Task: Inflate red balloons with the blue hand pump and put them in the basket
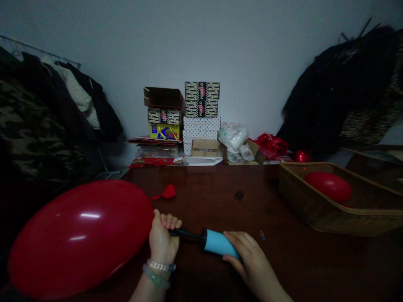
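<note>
Dark table [220, 201] — left hand [162, 241] fisted, seemingly on the balloon [82, 239] neck, right hand [252, 260] gripping the pump [217, 243].

Big balloon [78, 239]: lower left, on table [220, 184].
Pump [217, 242]: btm centre, just right of it.
Basket [302, 201]: right, w/ 2nd balloon [327, 186] inside.
Boxes [189, 117]: centre, behind table.
</note>
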`<action>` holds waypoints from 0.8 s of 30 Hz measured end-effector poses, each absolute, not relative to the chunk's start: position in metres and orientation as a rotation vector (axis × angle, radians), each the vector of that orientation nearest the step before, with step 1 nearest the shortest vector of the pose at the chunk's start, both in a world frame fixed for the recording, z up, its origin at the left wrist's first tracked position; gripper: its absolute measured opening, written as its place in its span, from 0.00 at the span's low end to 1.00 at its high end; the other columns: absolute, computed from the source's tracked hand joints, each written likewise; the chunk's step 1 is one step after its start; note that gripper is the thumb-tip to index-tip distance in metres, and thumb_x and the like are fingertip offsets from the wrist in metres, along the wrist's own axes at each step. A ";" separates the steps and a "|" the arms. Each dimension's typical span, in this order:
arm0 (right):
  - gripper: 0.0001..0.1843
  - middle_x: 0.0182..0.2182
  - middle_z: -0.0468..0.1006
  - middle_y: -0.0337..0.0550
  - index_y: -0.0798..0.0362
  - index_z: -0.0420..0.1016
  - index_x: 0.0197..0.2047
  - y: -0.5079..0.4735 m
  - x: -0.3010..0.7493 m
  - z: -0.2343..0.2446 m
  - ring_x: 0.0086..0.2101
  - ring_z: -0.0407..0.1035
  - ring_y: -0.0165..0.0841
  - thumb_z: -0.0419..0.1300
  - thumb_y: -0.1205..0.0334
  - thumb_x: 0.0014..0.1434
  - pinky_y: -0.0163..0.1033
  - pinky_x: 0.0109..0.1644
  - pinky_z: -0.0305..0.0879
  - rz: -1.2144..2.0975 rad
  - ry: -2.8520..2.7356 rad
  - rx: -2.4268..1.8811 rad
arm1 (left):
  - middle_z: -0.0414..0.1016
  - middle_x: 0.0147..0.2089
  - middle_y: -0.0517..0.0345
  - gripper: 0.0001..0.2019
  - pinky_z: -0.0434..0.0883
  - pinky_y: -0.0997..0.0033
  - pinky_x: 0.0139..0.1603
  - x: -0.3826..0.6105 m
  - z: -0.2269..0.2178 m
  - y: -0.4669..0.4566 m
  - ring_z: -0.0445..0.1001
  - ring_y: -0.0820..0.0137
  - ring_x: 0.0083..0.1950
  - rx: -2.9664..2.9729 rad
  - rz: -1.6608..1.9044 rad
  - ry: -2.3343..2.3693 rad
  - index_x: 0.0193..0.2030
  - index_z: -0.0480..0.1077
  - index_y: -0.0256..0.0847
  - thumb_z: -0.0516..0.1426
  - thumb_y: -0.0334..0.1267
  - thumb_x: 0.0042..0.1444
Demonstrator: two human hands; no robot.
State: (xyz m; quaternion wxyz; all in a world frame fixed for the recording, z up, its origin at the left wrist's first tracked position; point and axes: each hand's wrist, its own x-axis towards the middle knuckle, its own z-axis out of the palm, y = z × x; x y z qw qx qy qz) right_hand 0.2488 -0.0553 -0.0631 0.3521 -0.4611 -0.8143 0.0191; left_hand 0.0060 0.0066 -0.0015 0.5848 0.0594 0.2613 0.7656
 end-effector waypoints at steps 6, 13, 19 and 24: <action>0.24 0.50 0.75 0.50 0.49 0.67 0.59 -0.053 0.264 -0.059 0.48 0.71 0.41 0.61 0.57 0.61 0.48 0.53 0.70 0.100 -2.143 -1.223 | 0.47 0.15 0.68 0.23 0.52 0.75 0.18 -0.003 0.004 0.010 0.48 0.78 0.16 0.094 1.818 0.643 0.19 0.49 0.40 0.54 0.41 0.62; 0.22 0.49 0.75 0.51 0.50 0.67 0.59 -0.057 0.267 -0.057 0.46 0.71 0.41 0.60 0.58 0.62 0.48 0.50 0.71 0.015 -2.166 -1.200 | 0.48 0.16 0.68 0.23 0.53 0.75 0.19 0.005 -0.004 0.005 0.49 0.79 0.16 0.078 1.790 0.639 0.20 0.49 0.40 0.55 0.41 0.61; 0.21 0.48 0.76 0.51 0.50 0.68 0.58 -0.056 0.264 -0.055 0.45 0.72 0.41 0.59 0.58 0.63 0.48 0.49 0.72 -0.081 -2.151 -1.164 | 0.48 0.17 0.68 0.23 0.53 0.74 0.20 0.015 -0.010 0.003 0.49 0.79 0.17 0.098 1.787 0.618 0.20 0.49 0.40 0.57 0.43 0.59; 0.22 0.47 0.77 0.51 0.51 0.67 0.59 -0.065 0.246 -0.058 0.45 0.72 0.41 0.58 0.56 0.63 0.47 0.48 0.72 -0.100 -2.149 -1.139 | 0.48 0.17 0.68 0.23 0.54 0.73 0.20 0.029 -0.018 -0.006 0.49 0.78 0.17 0.114 1.733 0.609 0.19 0.51 0.40 0.58 0.45 0.58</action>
